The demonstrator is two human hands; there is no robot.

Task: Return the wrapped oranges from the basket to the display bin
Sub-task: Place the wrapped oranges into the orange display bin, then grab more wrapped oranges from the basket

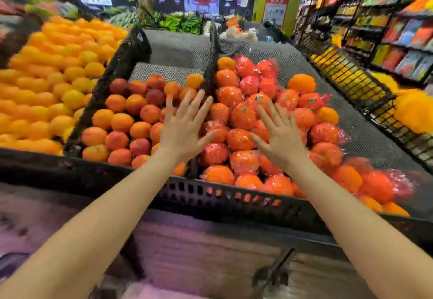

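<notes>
A pile of oranges wrapped in red and clear plastic (243, 116) fills the black display bin (222, 195) in front of me. My left hand (185, 127) hovers flat, fingers spread, over the divider between this bin and the one to its left. Over the wrapped oranges, my right hand (280, 134) is spread flat too. Both hands hold nothing. At the bottom edge, a dark handle (276, 268) shows; the basket itself is blurred and I cannot make it out.
Peach-like fruit (131, 120) fills the bin to the left, and beyond it lies a big heap of yellow-orange citrus (46, 83). Wire racks with yellow fruit (346, 73) and shelves of packaged goods (398, 29) stand on the right. Grey mesh liner (365, 130) covers the bin's far side.
</notes>
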